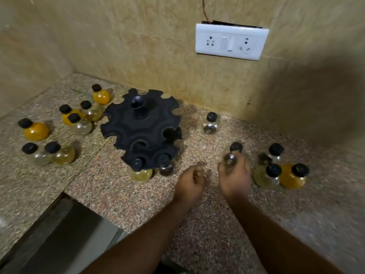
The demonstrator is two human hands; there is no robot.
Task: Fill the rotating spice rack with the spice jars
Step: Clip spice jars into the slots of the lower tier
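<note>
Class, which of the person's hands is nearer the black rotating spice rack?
Left. The left hand is just right of the black rotating spice rack; the right hand is farther right, gripping a clear jar.

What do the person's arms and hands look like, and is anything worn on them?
Both forearms are bare: no sleeves show within the frame. The left hand and the right hand wear no gloves, and no watch, bracelet or ring is visible. The picture is slightly blurred.
</note>
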